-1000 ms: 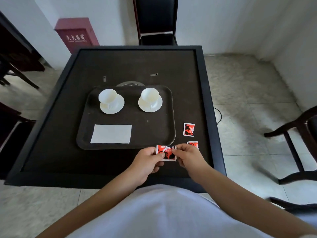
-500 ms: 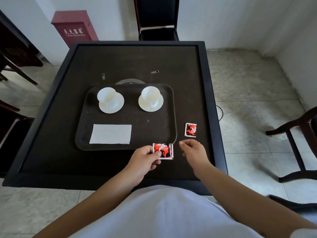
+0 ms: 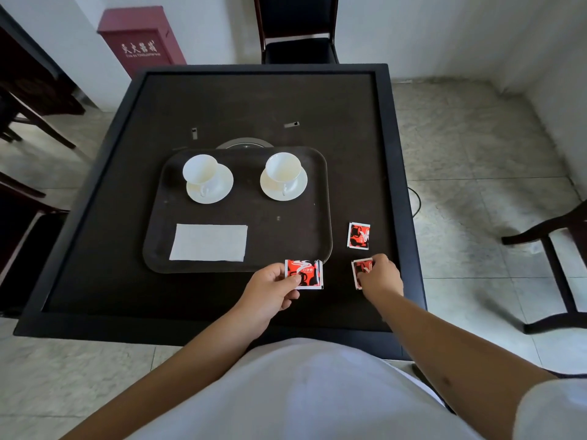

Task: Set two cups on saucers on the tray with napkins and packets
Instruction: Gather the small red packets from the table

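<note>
Packet step underway w/ cups on saucers and white paper napkin [image 3: 208,242] already on dark plastic tray [image 3: 320,217]: left hand [image 3: 270,285] pinched red sugar packet [image 3: 304,274] at tray's near edge, right hand [image 3: 379,276] curled onto second red packet [image 3: 362,273] on black table [image 3: 254,100], third packet [image 3: 359,235] loose beside tray; next, probably lift both onto tray.

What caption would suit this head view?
Cups on saucers and a napkin sit on the tray; hands reach for red packets.
</note>
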`<state>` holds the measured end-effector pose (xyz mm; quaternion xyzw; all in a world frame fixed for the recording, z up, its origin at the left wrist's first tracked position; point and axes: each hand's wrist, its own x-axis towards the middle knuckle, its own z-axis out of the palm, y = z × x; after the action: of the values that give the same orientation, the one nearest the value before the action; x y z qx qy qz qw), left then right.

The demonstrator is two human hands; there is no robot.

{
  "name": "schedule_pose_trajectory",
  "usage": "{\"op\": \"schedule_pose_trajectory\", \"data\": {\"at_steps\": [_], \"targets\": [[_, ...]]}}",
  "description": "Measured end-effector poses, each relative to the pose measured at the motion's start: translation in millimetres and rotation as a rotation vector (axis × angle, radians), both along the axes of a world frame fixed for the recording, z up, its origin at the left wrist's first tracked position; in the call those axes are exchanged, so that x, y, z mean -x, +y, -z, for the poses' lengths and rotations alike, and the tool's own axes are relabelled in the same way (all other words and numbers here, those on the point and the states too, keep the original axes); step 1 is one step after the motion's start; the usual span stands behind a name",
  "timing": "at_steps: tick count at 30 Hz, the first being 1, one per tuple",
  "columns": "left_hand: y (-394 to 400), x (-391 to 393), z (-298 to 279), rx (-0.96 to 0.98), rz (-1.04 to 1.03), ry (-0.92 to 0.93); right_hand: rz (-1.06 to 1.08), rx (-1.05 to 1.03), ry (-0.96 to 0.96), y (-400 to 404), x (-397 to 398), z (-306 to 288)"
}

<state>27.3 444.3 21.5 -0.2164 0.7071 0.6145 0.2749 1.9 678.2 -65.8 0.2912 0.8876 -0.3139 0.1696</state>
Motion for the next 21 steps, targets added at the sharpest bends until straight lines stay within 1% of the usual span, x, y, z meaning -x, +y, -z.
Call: {"op": "schedule_pose_trajectory", "data": {"at_steps": [2, 5, 6, 8, 11, 15, 18, 21], "targets": [[1, 0, 1, -0.002, -0.014, -0.029, 0.005, 0.094, 0.051, -2, -1, -5], [1, 2, 3, -0.005, -0.05, -0.075, 0.111, 0.392, 0.106, -6, 0, -30], [0, 2, 3, -0.018, -0.056, -0.087, 0.113, 0.469, 0.127, -8, -1, -42], [-1, 2, 2, -0.051, -0.046, -0.1, 0.004, 0.528, 0.195, -11, -1, -66], [-1, 0, -2, -0.077, 0.032, -0.087, -0.251, 0.519, 0.244, -18, -1, -99], [5, -2, -11, -0.172, 0.179, -0.065, -0.521, 0.378, 0.21, -28, 2, -122], [7, -2, -18, -0.255, 0.216, -0.053, -0.63, 0.289, 0.207, -36, 0, -129], [6, -3, -22, -0.247, 0.203, -0.02, -0.696, 0.249, 0.257, -43, -2, -130]]}}
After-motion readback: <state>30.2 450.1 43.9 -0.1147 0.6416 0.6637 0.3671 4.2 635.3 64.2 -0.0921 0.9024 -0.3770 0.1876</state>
